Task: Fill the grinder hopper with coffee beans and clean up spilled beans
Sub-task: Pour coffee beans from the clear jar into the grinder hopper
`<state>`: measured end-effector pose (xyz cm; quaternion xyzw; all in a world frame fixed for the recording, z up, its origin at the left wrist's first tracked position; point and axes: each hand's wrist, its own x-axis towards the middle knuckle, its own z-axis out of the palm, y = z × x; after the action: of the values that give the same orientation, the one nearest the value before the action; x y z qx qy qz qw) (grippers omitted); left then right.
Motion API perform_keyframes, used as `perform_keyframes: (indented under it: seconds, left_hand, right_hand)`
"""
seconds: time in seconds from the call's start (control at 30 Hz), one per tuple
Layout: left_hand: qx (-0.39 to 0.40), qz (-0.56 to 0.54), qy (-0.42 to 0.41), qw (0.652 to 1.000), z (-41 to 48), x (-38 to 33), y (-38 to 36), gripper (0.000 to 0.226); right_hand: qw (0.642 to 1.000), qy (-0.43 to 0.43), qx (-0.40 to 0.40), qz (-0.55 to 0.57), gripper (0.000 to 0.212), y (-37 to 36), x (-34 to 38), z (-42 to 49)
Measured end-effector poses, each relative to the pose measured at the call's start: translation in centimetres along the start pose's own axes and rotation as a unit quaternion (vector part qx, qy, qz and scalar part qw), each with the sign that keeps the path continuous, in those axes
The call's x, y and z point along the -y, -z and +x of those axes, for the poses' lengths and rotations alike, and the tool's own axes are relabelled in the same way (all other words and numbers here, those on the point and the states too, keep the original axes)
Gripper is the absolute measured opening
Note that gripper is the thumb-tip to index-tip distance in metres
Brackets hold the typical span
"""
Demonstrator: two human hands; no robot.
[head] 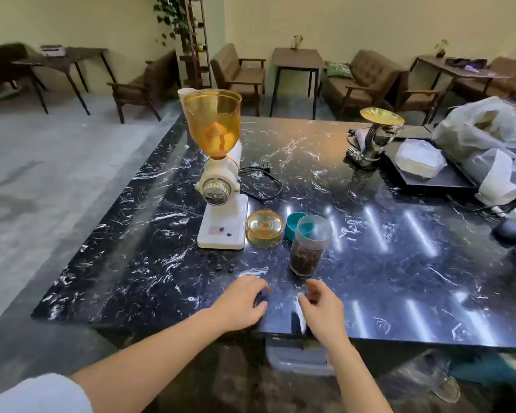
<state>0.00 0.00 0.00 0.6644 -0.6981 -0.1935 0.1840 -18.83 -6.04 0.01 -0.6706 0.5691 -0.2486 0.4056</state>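
Observation:
A white coffee grinder point(222, 210) with an open amber hopper point(212, 122) stands on the black marble counter point(399, 263). Its amber hopper lid point(264, 226) lies beside the base. A clear jar point(309, 245) partly filled with coffee beans stands uncapped, its teal cap point(294, 225) behind it. Two spilled beans point(224, 231) rest on the grinder base, a few more beans point(225, 267) lie on the counter. My left hand point(240, 302) rests palm down near the front edge, fingers curled. My right hand point(320, 308) hovers just below the jar, fingers apart, empty.
A black power cord point(262, 181) loops behind the grinder. A chrome device with an amber dish point(373, 135) stands at the back right beside a black tray point(423, 174) with plastic bags. Chairs and small tables fill the room behind. A clear bin point(298, 359) sits under the counter.

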Motion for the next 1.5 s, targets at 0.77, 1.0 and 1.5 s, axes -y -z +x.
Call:
perform_keyframes:
  seconds: [0.77,1.0,1.5]
  left_hand:
    - [-0.001,0.110,-0.110,0.988,-1.1,2.2,4.3,0.022]
    - [-0.388,-0.115,0.021,0.914,0.7,6.5,17.2,0.022]
    - [-0.212,-0.337,-0.033,0.917,11.5,5.7,27.5,0.134]
  right_hand:
    - [0.967,0.075,-0.154,0.191,0.090,-3.0,6.9,7.2]
    - [0.935,0.212,-0.239,0.156,0.105,-1.6,17.3,6.4]
    - [0.811,0.293,-0.432,-0.264,0.079,0.9,33.0,9.3]
